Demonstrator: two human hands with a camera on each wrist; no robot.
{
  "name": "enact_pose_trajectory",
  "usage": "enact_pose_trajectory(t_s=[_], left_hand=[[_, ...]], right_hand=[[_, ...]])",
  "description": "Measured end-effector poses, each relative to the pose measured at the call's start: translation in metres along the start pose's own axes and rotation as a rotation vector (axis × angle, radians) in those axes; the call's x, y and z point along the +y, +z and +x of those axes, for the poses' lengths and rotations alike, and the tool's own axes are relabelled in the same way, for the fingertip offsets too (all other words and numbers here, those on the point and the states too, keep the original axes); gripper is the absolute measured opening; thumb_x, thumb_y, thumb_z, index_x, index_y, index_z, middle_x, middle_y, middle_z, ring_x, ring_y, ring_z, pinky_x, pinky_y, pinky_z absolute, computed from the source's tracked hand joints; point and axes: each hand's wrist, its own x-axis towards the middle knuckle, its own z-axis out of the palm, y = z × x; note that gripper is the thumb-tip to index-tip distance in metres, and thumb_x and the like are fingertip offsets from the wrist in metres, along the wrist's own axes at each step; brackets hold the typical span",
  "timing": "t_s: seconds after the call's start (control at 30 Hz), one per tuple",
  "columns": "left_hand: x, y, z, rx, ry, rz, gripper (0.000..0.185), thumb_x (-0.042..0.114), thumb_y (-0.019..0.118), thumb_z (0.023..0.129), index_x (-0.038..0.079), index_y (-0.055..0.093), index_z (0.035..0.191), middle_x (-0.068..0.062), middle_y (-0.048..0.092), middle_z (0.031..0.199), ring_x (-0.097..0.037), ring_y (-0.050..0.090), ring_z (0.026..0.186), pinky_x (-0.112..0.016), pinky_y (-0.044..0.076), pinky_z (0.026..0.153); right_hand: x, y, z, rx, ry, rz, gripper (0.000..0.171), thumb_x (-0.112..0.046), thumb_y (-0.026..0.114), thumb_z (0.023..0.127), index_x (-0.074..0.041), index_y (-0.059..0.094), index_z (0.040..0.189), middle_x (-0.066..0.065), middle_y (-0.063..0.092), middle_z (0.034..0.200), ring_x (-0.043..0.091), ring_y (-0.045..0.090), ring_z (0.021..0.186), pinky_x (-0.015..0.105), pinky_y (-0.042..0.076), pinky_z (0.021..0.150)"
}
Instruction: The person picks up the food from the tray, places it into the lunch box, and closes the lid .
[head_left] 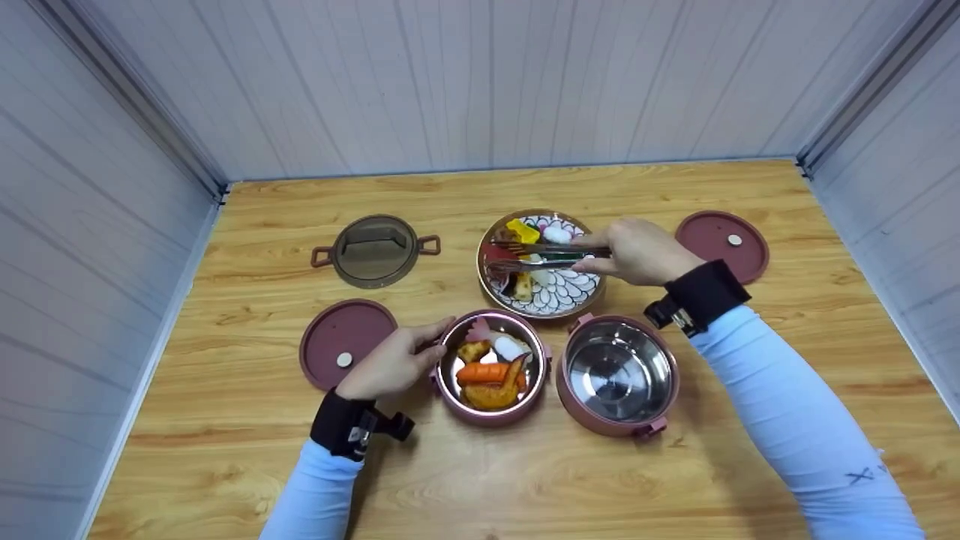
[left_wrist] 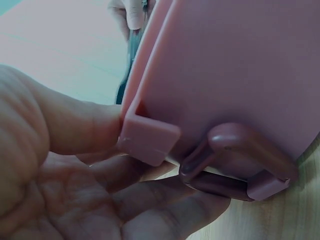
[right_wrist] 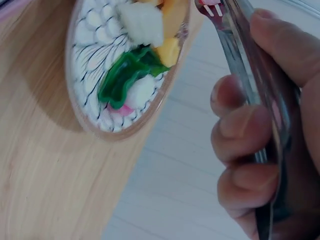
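Note:
My right hand (head_left: 641, 251) grips metal tongs (head_left: 544, 256) whose tips reach over the patterned plate (head_left: 559, 298) of food pieces. In the right wrist view the tongs (right_wrist: 260, 95) run through my curled fingers (right_wrist: 240, 125), with the plate (right_wrist: 85, 95) and a green piece (right_wrist: 122, 80) beyond. My left hand (head_left: 390, 364) holds the left side of a pink bowl (head_left: 491, 416) that contains a carrot (head_left: 484, 372) and other food. In the left wrist view my thumb (left_wrist: 80, 130) and fingers sit against the bowl's wall (left_wrist: 240, 65) by its clasp (left_wrist: 235, 165).
An empty pink steel-lined bowl (head_left: 616, 373) stands right of the filled one. Two maroon lids (head_left: 346, 342) (head_left: 721, 244) lie left and far right. A brown lid with handles (head_left: 375, 250) lies at back left. White walls enclose the wooden table (head_left: 480, 480).

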Motion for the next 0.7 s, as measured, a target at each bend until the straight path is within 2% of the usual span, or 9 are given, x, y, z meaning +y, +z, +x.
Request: enact_pose_trajectory(t_s=[0.1, 0.2, 0.23, 0.33, 0.43, 0.5, 0.57, 0.63, 0.7], left_hand=[[0.001, 0.000, 0.000, -0.001, -0.005, 0.000, 0.046, 0.013, 0.055, 0.102, 0.010, 0.048, 0.147, -0.005, 0.050, 0.146, -0.015, 0.054, 0.110, -0.034, 0.042, 0.097], [0.001, 0.000, 0.001, -0.001, -0.004, 0.005, 0.046, 0.012, 0.055, 0.101, 0.010, 0.047, 0.147, -0.005, 0.050, 0.146, -0.016, 0.054, 0.110, -0.035, 0.042, 0.099], [0.001, 0.000, 0.001, 0.000, -0.004, 0.006, 0.047, 0.012, 0.055, 0.101, 0.009, 0.047, 0.147, -0.006, 0.050, 0.146, -0.016, 0.054, 0.111, -0.035, 0.042, 0.100], [0.001, 0.000, 0.001, 0.005, -0.001, 0.006, 0.046, 0.011, 0.055, 0.101, 0.009, 0.048, 0.147, -0.006, 0.049, 0.147, -0.016, 0.054, 0.111, -0.035, 0.042, 0.100], [0.001, -0.001, 0.001, 0.007, -0.002, 0.006, 0.046, 0.012, 0.055, 0.101, 0.010, 0.048, 0.147, -0.005, 0.050, 0.146, -0.015, 0.054, 0.112, -0.035, 0.042, 0.100], [0.001, 0.000, 0.002, 0.003, -0.002, 0.006, 0.046, 0.013, 0.055, 0.101, 0.010, 0.048, 0.147, -0.004, 0.050, 0.146, -0.014, 0.054, 0.114, -0.035, 0.042, 0.102], [0.000, 0.000, 0.002, -0.001, -0.004, 0.006, 0.046, 0.013, 0.055, 0.101, 0.010, 0.048, 0.147, -0.004, 0.050, 0.146, -0.013, 0.054, 0.115, -0.035, 0.041, 0.104], [0.000, 0.000, 0.001, -0.002, -0.006, 0.005, 0.046, 0.014, 0.055, 0.101, 0.010, 0.048, 0.147, -0.004, 0.050, 0.146, -0.013, 0.053, 0.116, -0.035, 0.040, 0.105], [0.000, 0.000, 0.001, 0.001, -0.009, 0.002, 0.046, 0.013, 0.056, 0.101, 0.010, 0.048, 0.147, -0.004, 0.051, 0.146, -0.015, 0.056, 0.109, -0.035, 0.043, 0.099]], right_hand=[[0.002, 0.001, -0.003, 0.008, -0.019, 0.000, 0.044, -0.042, 0.067, 0.094, -0.014, 0.069, 0.128, 0.009, 0.074, 0.092, 0.016, 0.056, 0.060, 0.036, 0.047, 0.064], [0.004, 0.000, -0.009, 0.010, -0.011, 0.020, 0.043, -0.043, 0.064, 0.096, -0.015, 0.069, 0.128, 0.011, 0.073, 0.110, 0.021, 0.067, 0.079, 0.041, 0.053, 0.076], [0.005, 0.000, -0.012, 0.007, 0.003, 0.027, 0.043, -0.044, 0.063, 0.096, -0.016, 0.068, 0.129, 0.011, 0.072, 0.113, 0.022, 0.068, 0.081, 0.042, 0.054, 0.077], [0.006, -0.001, -0.023, 0.009, 0.052, 0.051, 0.045, -0.046, 0.061, 0.096, -0.019, 0.067, 0.131, 0.010, 0.071, 0.117, 0.020, 0.067, 0.075, 0.041, 0.055, 0.071], [0.007, 0.000, -0.038, 0.038, 0.087, 0.078, 0.047, -0.049, 0.061, 0.095, -0.019, 0.067, 0.131, 0.008, 0.073, 0.107, 0.014, 0.054, 0.053, 0.034, 0.048, 0.054], [0.005, 0.002, -0.051, 0.071, 0.088, 0.096, 0.048, -0.049, 0.060, 0.095, -0.018, 0.067, 0.131, 0.006, 0.075, 0.102, 0.010, 0.050, 0.048, 0.031, 0.048, 0.052], [0.000, 0.003, -0.066, 0.108, 0.086, 0.101, 0.049, -0.050, 0.059, 0.095, -0.018, 0.067, 0.131, 0.004, 0.074, 0.085, 0.008, 0.042, 0.042, 0.029, 0.044, 0.048], [-0.006, 0.006, -0.081, 0.153, 0.068, 0.103, 0.047, -0.049, 0.060, 0.095, -0.018, 0.068, 0.130, 0.000, 0.071, 0.080, 0.006, 0.040, 0.042, 0.027, 0.044, 0.048], [-0.014, 0.010, -0.095, 0.196, 0.046, 0.098, 0.046, -0.046, 0.062, 0.095, -0.017, 0.068, 0.129, -0.003, 0.068, 0.075, 0.004, 0.039, 0.043, 0.025, 0.042, 0.045]])
